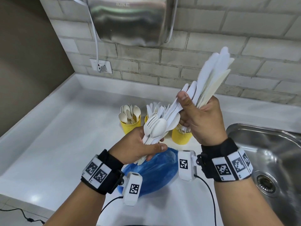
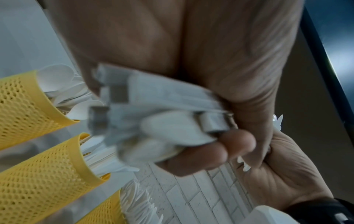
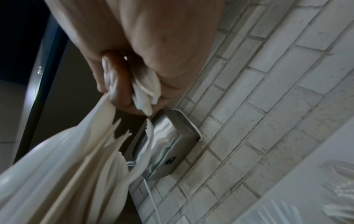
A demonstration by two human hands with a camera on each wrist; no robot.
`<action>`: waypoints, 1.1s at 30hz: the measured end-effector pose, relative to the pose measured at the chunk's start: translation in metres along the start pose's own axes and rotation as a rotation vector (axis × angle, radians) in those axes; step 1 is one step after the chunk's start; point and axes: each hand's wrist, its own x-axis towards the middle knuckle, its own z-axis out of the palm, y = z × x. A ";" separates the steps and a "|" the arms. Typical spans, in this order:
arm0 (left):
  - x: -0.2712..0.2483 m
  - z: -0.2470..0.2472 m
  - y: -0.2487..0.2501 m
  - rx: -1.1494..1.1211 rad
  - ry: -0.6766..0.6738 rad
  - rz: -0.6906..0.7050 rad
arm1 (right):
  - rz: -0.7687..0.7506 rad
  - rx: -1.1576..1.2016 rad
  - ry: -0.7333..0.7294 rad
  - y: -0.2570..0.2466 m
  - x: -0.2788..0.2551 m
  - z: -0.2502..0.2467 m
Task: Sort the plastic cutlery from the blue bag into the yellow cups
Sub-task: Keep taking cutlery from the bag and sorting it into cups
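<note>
My left hand (image 1: 143, 147) grips a mixed bunch of white forks and spoons (image 1: 154, 129) above the blue bag (image 1: 153, 172), which lies crumpled on the counter. My right hand (image 1: 198, 115) holds a fan of white plastic knives (image 1: 213, 75) upright and pinches more knives (image 1: 177, 105) between thumb and fingers. Three yellow mesh cups stand behind the hands: the left cup (image 1: 129, 125) holds spoons, the middle cup (image 1: 146, 119) is mostly hidden, the right cup (image 1: 181, 136) holds forks. In the left wrist view the cups (image 2: 30, 106) show at left beside the gripped handles (image 2: 162, 121). The right wrist view shows knife blades (image 3: 72, 166).
A steel sink (image 1: 268, 154) lies at the right. A metal hand dryer (image 1: 132, 20) hangs on the brick wall above, its cord running to a socket (image 1: 101, 66). The white counter (image 1: 57, 136) stretches left to a raised rim.
</note>
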 end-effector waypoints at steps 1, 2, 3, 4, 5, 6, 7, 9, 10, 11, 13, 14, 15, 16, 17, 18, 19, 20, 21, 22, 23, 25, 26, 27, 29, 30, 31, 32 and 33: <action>0.000 0.000 0.000 0.001 0.000 0.002 | 0.009 -0.029 -0.034 0.000 0.000 -0.001; -0.001 0.000 0.000 -0.003 -0.001 0.005 | 0.024 -0.079 -0.080 0.001 0.001 -0.003; -0.001 0.000 0.000 -0.006 -0.002 0.007 | 0.035 -0.133 -0.116 0.001 0.001 -0.004; -0.001 0.000 0.000 -0.008 -0.003 0.005 | 0.035 -0.172 -0.124 0.000 0.000 -0.004; 0.000 0.001 0.000 -0.009 -0.003 0.003 | 0.022 -0.182 -0.105 0.000 0.000 -0.004; 0.000 0.001 0.000 -0.009 0.000 0.001 | 0.009 -0.154 -0.066 -0.001 0.000 -0.003; 0.000 0.000 0.000 -0.009 0.003 -0.001 | -0.009 -0.106 -0.011 -0.001 0.001 -0.002; 0.001 0.000 0.000 0.000 0.005 -0.002 | -0.061 -0.063 0.127 0.002 0.005 -0.003; 0.001 0.000 0.000 0.009 0.008 -0.001 | -0.087 -0.073 0.199 0.004 0.008 -0.005; 0.001 0.001 -0.001 0.015 0.011 0.003 | -0.123 -0.066 0.259 0.005 0.010 -0.007; 0.002 0.001 -0.002 0.011 0.020 0.013 | -0.175 0.041 0.362 0.005 0.014 -0.010; 0.002 0.001 -0.003 -0.001 0.030 0.015 | -0.164 0.161 0.402 0.004 0.015 -0.012; 0.003 0.001 -0.003 -0.019 0.045 0.020 | -0.142 0.310 0.423 0.001 0.015 -0.013; 0.004 0.001 -0.004 -0.044 0.060 0.025 | -0.118 0.454 0.425 -0.001 0.015 -0.015; 0.005 0.002 -0.004 -0.075 0.072 0.031 | -0.100 0.566 0.418 -0.002 0.014 -0.016; 0.007 0.002 -0.005 -0.108 0.079 0.031 | -0.093 0.629 0.410 -0.003 0.013 -0.018; 0.008 0.003 -0.005 -0.143 0.082 0.026 | -0.098 0.637 0.408 -0.005 0.012 -0.019; 0.009 0.005 -0.006 -0.180 0.083 0.016 | -0.108 0.617 0.406 -0.007 0.012 -0.018; 0.011 0.006 -0.006 -0.221 0.084 0.005 | -0.120 0.587 0.406 -0.008 0.012 -0.016; 0.012 0.007 -0.007 -0.263 0.086 -0.006 | -0.130 0.559 0.402 -0.009 0.011 -0.012; 0.013 0.009 -0.007 -0.313 0.086 -0.010 | -0.143 0.522 0.396 -0.010 0.009 -0.008; 0.014 0.013 -0.005 -0.441 0.074 -0.008 | -0.173 0.426 0.366 -0.008 0.007 0.001; 0.015 0.014 -0.005 -0.508 0.066 -0.005 | -0.186 0.381 0.341 -0.006 0.005 0.005; 0.016 0.016 -0.005 -0.561 0.058 -0.003 | -0.198 0.339 0.317 -0.002 0.004 0.008; 0.018 0.019 -0.004 -0.613 0.064 -0.008 | -0.208 0.284 0.270 0.005 0.000 0.014; 0.019 0.021 -0.003 -0.623 0.076 -0.014 | -0.207 0.248 0.260 0.009 -0.002 0.016; 0.020 0.023 -0.002 -0.630 0.088 -0.020 | -0.200 0.199 0.253 0.013 -0.005 0.018; 0.021 0.024 -0.001 -0.641 0.098 -0.026 | -0.186 0.148 0.248 0.017 -0.007 0.020; 0.022 0.025 0.000 -0.653 0.107 -0.030 | -0.166 0.104 0.246 0.021 -0.009 0.021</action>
